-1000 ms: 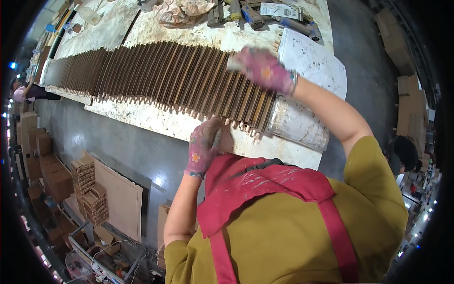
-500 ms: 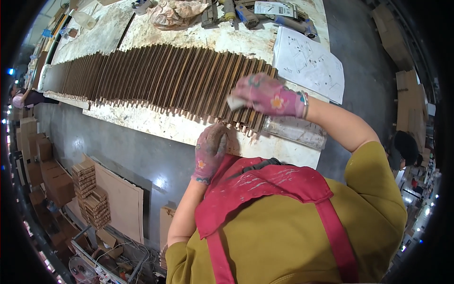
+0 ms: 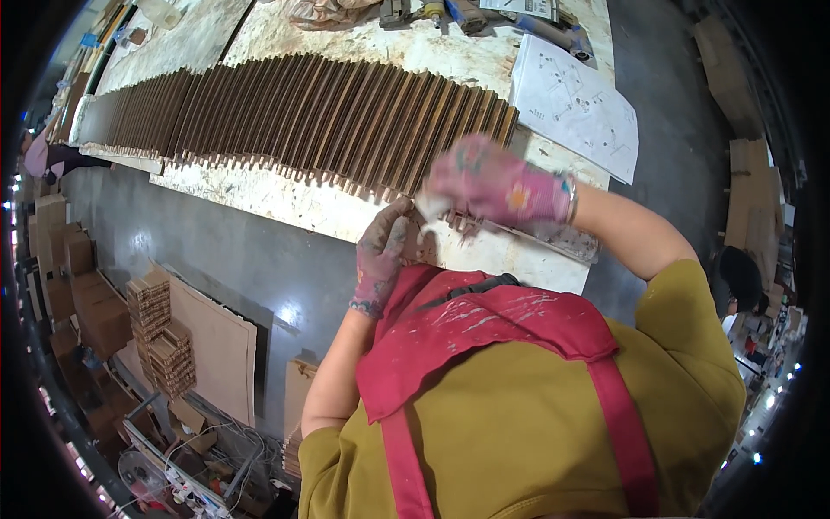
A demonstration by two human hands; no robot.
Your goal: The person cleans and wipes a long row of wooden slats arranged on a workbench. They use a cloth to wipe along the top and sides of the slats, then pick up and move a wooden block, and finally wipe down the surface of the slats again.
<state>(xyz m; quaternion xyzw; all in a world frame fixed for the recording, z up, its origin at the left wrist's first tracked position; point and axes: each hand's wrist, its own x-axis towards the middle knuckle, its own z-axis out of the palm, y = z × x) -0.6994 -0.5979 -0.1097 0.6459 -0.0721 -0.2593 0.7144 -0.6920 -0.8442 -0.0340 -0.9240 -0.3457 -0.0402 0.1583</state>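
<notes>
A long row of dark brown wooden slats (image 3: 320, 117) lies side by side on the worktable, their pale pegged ends toward me. My right hand (image 3: 488, 182), in a pink flowered glove, is closed around a small whitish pad (image 3: 431, 205), held low over the near ends at the row's right part. Whether the pad is cloth or sponge does not show. My left hand (image 3: 380, 251), in a matching stained glove, is beside it at the near edge of the row. Its fingertips are drawn together at the slat ends; what they pinch is hidden.
A paper sheet with line drawings (image 3: 575, 108) lies right of the slats. Power tools (image 3: 467, 16) and crumpled cloth (image 3: 327, 10) are at the table's far side. Stacked wooden pieces (image 3: 164, 337) and cardboard boxes (image 3: 104, 311) stand on the floor at left. Another person (image 3: 739, 277) is at right.
My right hand with the pad has moved nearer me, from over the slats to their near ends. My left hand has risen slightly, its fingers now drawn together beside the pad.
</notes>
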